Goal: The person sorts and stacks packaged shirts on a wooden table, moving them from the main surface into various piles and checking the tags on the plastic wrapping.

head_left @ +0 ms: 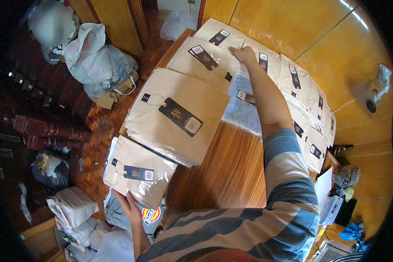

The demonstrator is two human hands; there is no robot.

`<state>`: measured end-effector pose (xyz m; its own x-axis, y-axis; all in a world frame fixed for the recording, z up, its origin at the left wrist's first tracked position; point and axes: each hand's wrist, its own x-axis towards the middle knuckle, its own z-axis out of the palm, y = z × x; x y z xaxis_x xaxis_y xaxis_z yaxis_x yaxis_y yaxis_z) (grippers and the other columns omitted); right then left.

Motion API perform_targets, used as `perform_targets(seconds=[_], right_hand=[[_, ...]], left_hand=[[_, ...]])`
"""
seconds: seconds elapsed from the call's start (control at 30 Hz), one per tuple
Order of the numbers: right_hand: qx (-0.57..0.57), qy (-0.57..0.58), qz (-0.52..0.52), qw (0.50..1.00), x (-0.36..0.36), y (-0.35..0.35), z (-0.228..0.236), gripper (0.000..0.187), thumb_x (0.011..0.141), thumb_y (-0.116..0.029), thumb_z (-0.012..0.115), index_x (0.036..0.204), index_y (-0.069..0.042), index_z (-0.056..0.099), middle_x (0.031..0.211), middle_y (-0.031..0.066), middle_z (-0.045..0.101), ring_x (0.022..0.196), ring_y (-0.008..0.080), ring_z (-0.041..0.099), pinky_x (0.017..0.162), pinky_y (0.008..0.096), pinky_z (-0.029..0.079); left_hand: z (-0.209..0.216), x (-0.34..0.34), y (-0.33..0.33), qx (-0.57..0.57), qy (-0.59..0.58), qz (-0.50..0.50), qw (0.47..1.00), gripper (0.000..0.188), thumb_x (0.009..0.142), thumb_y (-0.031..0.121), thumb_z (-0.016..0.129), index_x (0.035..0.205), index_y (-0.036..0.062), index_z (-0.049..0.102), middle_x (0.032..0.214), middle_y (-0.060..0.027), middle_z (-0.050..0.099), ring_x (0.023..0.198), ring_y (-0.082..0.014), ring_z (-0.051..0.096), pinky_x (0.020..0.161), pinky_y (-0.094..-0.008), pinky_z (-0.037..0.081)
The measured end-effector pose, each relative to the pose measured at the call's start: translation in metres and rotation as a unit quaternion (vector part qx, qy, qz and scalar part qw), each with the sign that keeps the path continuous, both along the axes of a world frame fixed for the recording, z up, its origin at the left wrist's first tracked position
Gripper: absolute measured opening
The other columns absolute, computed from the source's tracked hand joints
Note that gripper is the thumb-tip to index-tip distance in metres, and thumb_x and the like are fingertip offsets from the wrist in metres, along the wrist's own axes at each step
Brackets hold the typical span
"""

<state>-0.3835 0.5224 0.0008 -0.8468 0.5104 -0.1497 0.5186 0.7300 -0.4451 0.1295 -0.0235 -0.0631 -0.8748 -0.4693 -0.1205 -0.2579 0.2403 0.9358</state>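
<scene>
My left hand point(130, 208) is at the near edge of a folded beige garment in a clear plastic bag point(139, 185), its thumb and fingers closed on that edge. A dark hang tag point(138, 173) lies across this garment. With the arm stretched to the far side of the table, my right hand point(245, 56) pinches the corner of another bagged beige garment point(225, 59). A larger bagged beige garment point(209, 113), also tagged, lies between the two. Partly behind my right forearm, a light blue bagged garment point(240, 107) shows.
The brown wooden table point(231, 174) carries more bagged beige garments point(288, 78) along its right and far edges. Grey clothing point(122, 214) sits beside my left hand. White sacks point(96, 61) and wrapped bundles point(74, 207) stand on the parquet floor. Another person point(54, 50) is at the upper left.
</scene>
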Motion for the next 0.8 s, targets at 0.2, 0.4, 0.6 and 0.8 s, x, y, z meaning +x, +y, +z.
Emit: perform_targets(seconds=[0.2,0.4,0.6,0.8], right_hand=[[-0.043,0.124,-0.040,0.991,-0.016,0.009,0.013,0.049,0.080,-0.046,0.074,0.093,0.002,0.074,0.093,0.0214,0.074,0.084,0.0309,0.073,0.077,0.0398,0.057],[0.072,0.384,-0.048,0.919,-0.007,0.001,0.121,0.037,0.088,-0.034,0.059,0.093,0.000,0.074,0.096,0.0293,0.071,0.092,0.0447,0.070,0.084,0.0507,0.056],[0.281,0.356,0.076,0.888,0.106,0.079,0.254,0.042,0.092,-0.038,0.061,0.108,-0.001,0.070,0.091,0.0238,0.073,0.089,0.0398,0.072,0.078,0.0487,0.056],[0.277,0.212,0.127,0.929,0.298,0.048,0.368,0.021,0.089,-0.020,0.072,0.091,-0.001,0.065,0.075,0.0174,0.067,0.069,0.0276,0.065,0.064,0.0401,0.052]], left_hand=[[0.019,0.010,0.000,-0.099,0.002,0.008,0.995,0.070,0.107,0.017,0.046,0.162,0.0056,0.005,0.169,-0.0166,0.007,0.155,-0.0300,0.010,0.124,-0.0434,0.010],[0.041,0.051,0.020,-0.170,0.004,-0.049,0.984,0.078,0.098,0.010,0.055,0.161,0.0025,0.011,0.167,-0.0223,0.012,0.155,-0.0349,0.011,0.123,-0.0480,0.012],[-0.025,0.096,-0.003,-0.067,0.040,-0.252,0.965,0.034,0.097,0.012,0.057,0.129,0.0012,0.061,0.157,-0.0273,0.035,0.145,-0.0433,0.033,0.119,-0.0495,0.025],[0.006,0.067,0.021,-0.054,-0.205,-0.368,0.905,0.037,0.102,0.038,0.057,0.108,0.0026,0.069,0.110,-0.0186,0.067,0.092,-0.0247,0.062,0.078,-0.0392,0.048]])
